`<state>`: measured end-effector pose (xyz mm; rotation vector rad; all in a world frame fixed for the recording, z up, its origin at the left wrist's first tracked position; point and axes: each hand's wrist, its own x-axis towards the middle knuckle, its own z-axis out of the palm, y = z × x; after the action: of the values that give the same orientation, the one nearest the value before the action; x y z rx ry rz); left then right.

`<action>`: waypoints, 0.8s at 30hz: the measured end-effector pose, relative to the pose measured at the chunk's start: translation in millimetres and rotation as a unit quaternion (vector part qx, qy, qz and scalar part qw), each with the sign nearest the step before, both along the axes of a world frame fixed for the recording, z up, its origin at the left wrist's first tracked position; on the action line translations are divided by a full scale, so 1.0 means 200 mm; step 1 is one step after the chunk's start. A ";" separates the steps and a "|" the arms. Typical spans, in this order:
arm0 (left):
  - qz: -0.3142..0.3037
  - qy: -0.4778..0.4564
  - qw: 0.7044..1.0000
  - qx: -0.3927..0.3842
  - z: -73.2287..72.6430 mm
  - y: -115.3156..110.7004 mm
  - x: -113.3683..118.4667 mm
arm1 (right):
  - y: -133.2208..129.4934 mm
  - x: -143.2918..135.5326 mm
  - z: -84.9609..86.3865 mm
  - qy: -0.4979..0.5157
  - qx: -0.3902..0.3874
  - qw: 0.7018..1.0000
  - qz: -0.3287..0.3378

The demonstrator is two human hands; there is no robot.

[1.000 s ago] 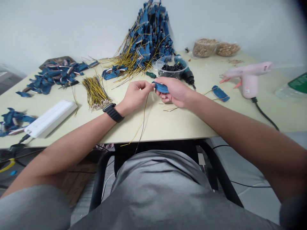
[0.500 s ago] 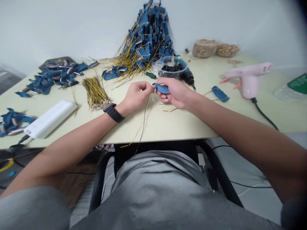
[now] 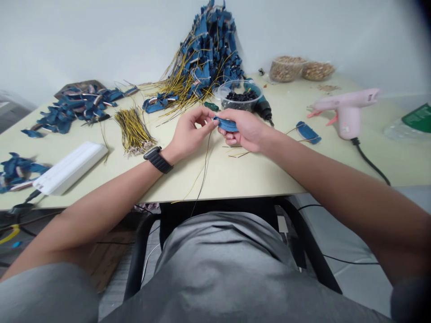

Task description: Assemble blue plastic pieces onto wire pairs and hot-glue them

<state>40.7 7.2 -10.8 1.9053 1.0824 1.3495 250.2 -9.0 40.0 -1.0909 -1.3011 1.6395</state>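
Fingers and thumb of my right hand [image 3: 244,128] are wrapped round a small blue piece [image 3: 227,124] over the middle of the table. My left hand [image 3: 195,131] pinches at the left end of that piece, where the wires come out. A black wire [image 3: 204,172] and a yellow wire [image 3: 194,183] hang from there past the table's front edge. Another blue piece with wires [image 3: 308,132] lies to the right of my right hand. The exact spot between my left fingertips is too small to make out.
Behind the hands stand a tall heap of wired blue pieces [image 3: 212,49], a clear tub of black parts [image 3: 240,96] and a drill [image 3: 263,107]. A pink glue gun [image 3: 348,112] lies right; a yellow wire bundle [image 3: 133,130] and white box [image 3: 70,168] lie left.
My left hand has shifted slightly, with its fingers raised and arched a little more. The hanging wires have swung slightly. My right hand still holds the blue piece in nearly the same place.
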 end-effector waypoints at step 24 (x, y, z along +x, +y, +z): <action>-0.019 0.023 0.994 0.104 -0.04 0.09 -0.10 | 0.15 0.10 -0.22 -0.136 0.417 0.898 -0.024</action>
<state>21.3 24.7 -18.9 2.1036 0.9539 1.4518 270.0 21.5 -4.9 -0.7963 -1.8833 0.7290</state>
